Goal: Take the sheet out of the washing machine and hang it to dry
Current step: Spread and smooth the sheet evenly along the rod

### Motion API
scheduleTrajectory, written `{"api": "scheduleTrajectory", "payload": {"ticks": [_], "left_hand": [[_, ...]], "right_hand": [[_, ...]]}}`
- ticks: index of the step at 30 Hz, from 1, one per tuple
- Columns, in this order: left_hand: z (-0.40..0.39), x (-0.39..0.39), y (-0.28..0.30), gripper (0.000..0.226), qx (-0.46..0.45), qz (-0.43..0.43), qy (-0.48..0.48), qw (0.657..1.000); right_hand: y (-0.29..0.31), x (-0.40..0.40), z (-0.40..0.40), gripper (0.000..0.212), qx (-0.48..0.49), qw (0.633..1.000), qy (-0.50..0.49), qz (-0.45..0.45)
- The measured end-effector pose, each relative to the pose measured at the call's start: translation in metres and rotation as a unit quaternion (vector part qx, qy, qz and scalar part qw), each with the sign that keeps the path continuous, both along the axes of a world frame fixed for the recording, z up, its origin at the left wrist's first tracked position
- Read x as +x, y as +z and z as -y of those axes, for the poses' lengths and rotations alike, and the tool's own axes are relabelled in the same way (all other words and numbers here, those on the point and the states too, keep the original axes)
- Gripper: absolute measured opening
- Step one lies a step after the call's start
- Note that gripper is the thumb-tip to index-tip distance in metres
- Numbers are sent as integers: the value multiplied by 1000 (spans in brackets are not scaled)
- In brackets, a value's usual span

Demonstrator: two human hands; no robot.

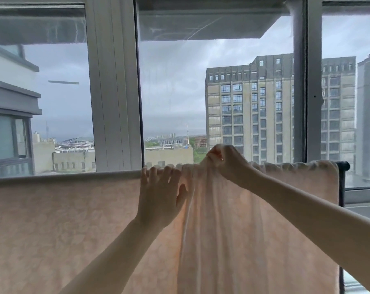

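Sheet (73, 230), pale pink with a faint pattern, already hangs over a rail (343, 165) in front of the window (201, 92), and it fills the lower half of the view from 9 o'clock to 3 o'clock. Toward 9 o'clock the top edge lies flat and smooth. At the middle and toward 3 o'clock the cloth is gathered in long folds, and the edge on the rail is wrinkled.

The right hand (224, 161) is just above the rail. Its fingers are closed in a pinch on a bunch of the cloth and lift it into a small peak. The left hand (160, 196) is just beside it, toward 9 o'clock. Its fingers are spread open and hold nothing; the fingertips rest at the top edge and the palm lies flat against the hanging cloth.

I judge that the risk is mostly in the lifted part. If the right hand pulls up or toward 3 o'clock too strongly, the sheet can slide along the rail and the smooth part can wrinkle again. If more cloth goes to one side of the rail, its wet weight can drag the whole sheet down. The open left hand only presses, so it may not stop such a slide. Folds left bunched will probably dry slowly. How much cloth hangs behind the rail I cannot tell.
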State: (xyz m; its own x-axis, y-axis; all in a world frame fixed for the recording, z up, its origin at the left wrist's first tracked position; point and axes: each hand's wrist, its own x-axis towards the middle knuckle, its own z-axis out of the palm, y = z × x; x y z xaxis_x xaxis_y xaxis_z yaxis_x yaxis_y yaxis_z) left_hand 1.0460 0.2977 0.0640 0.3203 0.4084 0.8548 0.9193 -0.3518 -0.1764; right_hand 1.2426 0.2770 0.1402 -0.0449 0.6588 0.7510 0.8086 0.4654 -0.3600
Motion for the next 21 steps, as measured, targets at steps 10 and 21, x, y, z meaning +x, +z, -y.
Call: {"api": "scheduleTrajectory", "payload": {"ticks": [10,21], "left_hand": [[-6,4,1,53,-4,-11,7,1000],[-8,-1,2,57,-9,-17,16,1000]], "right_hand": [[4,74,13,16,-7,992,-121,-20],[-8,8,-9,10,42,994,-22,99]]}}
